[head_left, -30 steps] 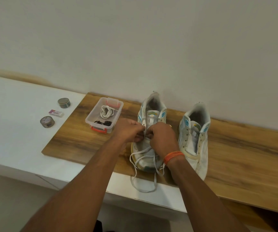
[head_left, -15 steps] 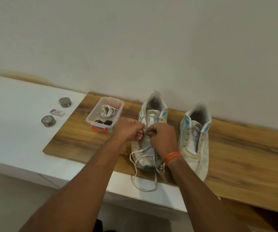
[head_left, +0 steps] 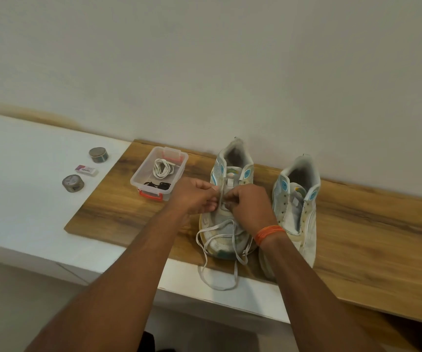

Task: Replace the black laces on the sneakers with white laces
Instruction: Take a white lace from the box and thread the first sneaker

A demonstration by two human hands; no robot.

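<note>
Two white sneakers with blue accents stand on a wooden board (head_left: 372,240), toes toward me. My left hand (head_left: 194,196) and my right hand (head_left: 249,207) meet over the eyelets of the left sneaker (head_left: 232,171), fingers pinched on a white lace (head_left: 213,252) whose loose ends trail over the toe and the board's front edge. The right sneaker (head_left: 297,199) has no lace in its eyelets. A clear plastic box (head_left: 141,174) to the left holds a coiled white lace (head_left: 162,167) and a black lace (head_left: 157,185).
The board lies on a white counter (head_left: 21,194) against a plain wall. On the counter at left sit two small round tins (head_left: 98,154), (head_left: 73,183) and an eraser (head_left: 86,170). An orange band circles my right wrist.
Both hands stay pinched over the left sneaker's eyelets with only slight finger movement. The camera view has shifted a little; nothing else moved.
</note>
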